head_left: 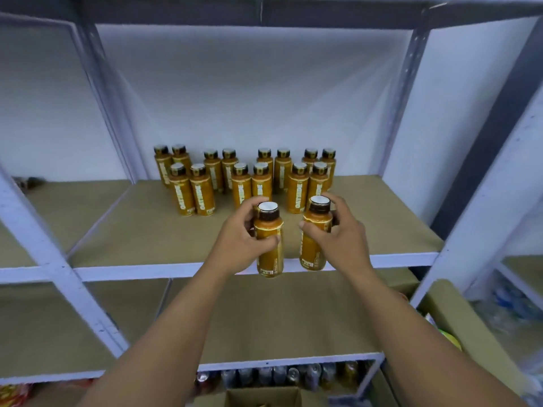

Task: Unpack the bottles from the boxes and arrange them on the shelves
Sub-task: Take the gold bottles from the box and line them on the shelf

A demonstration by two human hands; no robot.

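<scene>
The left hand (241,239) grips one orange bottle (270,259), and the right hand (338,239) grips a second bottle (313,254). Both bottles are upright at the shelf (147,230) front edge, near the standing bottles (202,192).

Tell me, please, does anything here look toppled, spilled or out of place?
Nothing stands out. The shelved bottles all stand upright in pairs, caps on, and the shelf shows no spill. The bottle in the left hand and the bottle in the right hand are upright, capped too.

Orange bottles (293,177), dk-brown caps (319,205)
</scene>
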